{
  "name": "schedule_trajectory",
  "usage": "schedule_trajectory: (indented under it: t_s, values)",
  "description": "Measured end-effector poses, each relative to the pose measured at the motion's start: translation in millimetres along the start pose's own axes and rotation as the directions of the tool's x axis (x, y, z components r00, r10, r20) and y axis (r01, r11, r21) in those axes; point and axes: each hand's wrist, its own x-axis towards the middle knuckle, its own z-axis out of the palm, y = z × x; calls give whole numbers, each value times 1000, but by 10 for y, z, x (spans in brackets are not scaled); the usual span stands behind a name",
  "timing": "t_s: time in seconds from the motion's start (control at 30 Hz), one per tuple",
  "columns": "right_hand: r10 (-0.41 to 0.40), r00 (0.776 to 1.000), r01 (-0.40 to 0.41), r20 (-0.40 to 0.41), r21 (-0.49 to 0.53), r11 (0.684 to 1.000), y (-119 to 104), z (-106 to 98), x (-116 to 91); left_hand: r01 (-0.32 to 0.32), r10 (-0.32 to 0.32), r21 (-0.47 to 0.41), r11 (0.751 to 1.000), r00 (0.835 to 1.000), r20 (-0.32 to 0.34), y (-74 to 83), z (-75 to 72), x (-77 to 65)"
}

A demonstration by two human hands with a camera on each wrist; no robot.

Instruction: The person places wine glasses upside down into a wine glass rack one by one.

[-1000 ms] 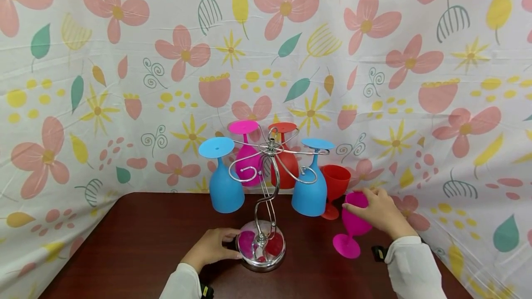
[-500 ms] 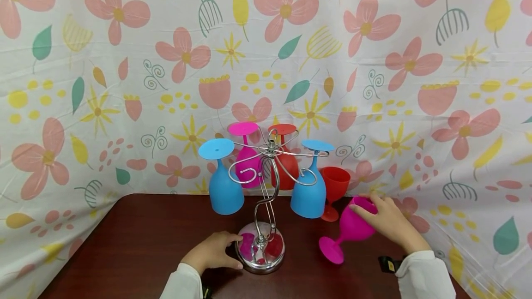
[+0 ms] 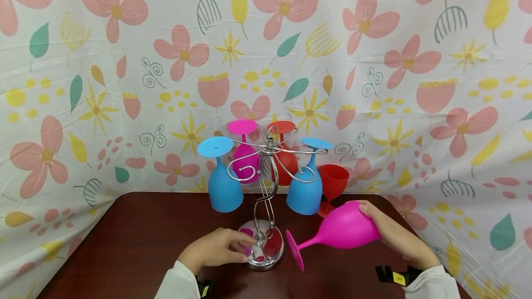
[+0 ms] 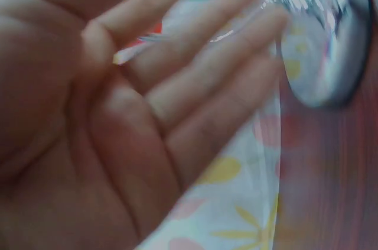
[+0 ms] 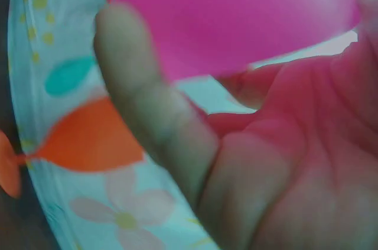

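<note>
In the head view my right hand (image 3: pixel 392 234) holds a magenta plastic goblet (image 3: pixel 349 226) by its bowl, near the rim. The goblet lies tilted almost level, its foot pointing left toward the rack. The right wrist view shows the thumb (image 5: pixel 133 67) against the bowl. My left hand (image 3: pixel 218 249), fingers loosely extended, is beside the round chrome base of the wire rack (image 3: pixel 266 262); contact is unclear. Upside down on the rack hang a left blue goblet (image 3: pixel 224 190), a right blue goblet (image 3: pixel 305 193), a magenta goblet (image 3: pixel 245 165) and a red goblet (image 3: pixel 284 167).
Behind the right side of the rack, another red goblet (image 3: pixel 334 180) stands upright on the dark wooden table (image 3: pixel 166 220). A white floral curtain (image 3: pixel 266 77) hangs along the table's back edge.
The right hand has tipped the magenta goblet from nearly upright to almost level, its foot swinging left. The left hand has shifted slightly right, its fingers now overlapping the base in view.
</note>
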Motion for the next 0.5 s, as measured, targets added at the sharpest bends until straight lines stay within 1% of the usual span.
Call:
schedule_trajectory:
  t_s: [0.03, 0.07, 0.1, 0.13, 0.2, 0.23, 0.3, 0.37, 0.47, 0.5]
  values:
    - [-17, 999, 15, 31, 78, 997, 26, 36, 5, -35, 35, -31, 999, 999, -6, 27, 7, 16]
    - [-36, 997, 25, 66, 161, 987, 55, 79, 19, -68, 67, -52, 996, 998, -18, 53, 23, 32]
    - [-59, 993, 32, 101, 244, 969, 88, 126, 31, -99, 96, -74, 992, 995, -35, 80, 39, 47]
    - [-85, 988, 43, 125, 306, 951, 117, 177, 38, -129, 124, -98, 987, 991, -57, 109, 56, 60]
    - [-128, 977, 52, 168, 395, 917, 157, 292, 65, -199, 186, -114, 973, 976, -115, 163, 95, 84]
    - [-144, 973, 53, 182, 432, 900, 166, 357, 86, -242, 225, -115, 964, 964, -142, 191, 115, 97]
    - [-172, 966, 56, 194, 491, 870, 171, 492, 142, -321, 296, -96, 942, 932, -209, 242, 163, 124]
    - [-186, 960, 46, 208, 539, 841, 161, 625, 206, -390, 356, -81, 917, 894, -272, 283, 216, 157]
    - [-210, 948, 23, 240, 605, 796, 157, 806, 292, -472, 420, -76, 878, 839, -346, 325, 283, 194]
    - [-219, 941, 10, 259, 625, 781, 156, 857, 314, -496, 435, -91, 863, 824, -363, 337, 301, 201]
